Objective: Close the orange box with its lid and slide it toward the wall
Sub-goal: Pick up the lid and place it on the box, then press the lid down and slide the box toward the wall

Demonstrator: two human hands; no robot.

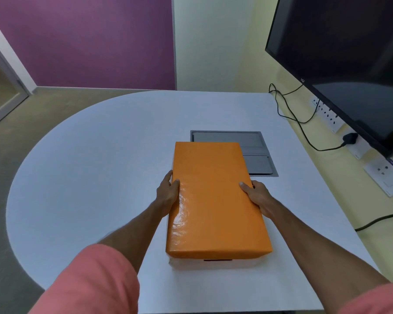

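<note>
At frame centre, your left hand (168, 191) and right hand (256, 194) each grip the orange lid (213, 200), pinching its long edges on the bench (100, 155).

1. The orange lid (216, 198) is looking like paper-wrapped card under a clear film, which is catching glossy, wrinkled highlights along its left edge; the rest of its top is reading matt and finely textured.
2. The box (216, 264) beneath is showing a pale, whitish side under shiny clear wrap.
3. The table (89, 166) is presenting a smooth, matt, light grey laminate-like surface.
4. The grey panel (256, 152) set into the table is appearing as matt plastic or metal; which one is unclear.
5. The screen (349, 64) is showing glossy black, giving faint reflections.
6. The sleeves (95, 279) are looking like soft, matt pink cloth.
</note>
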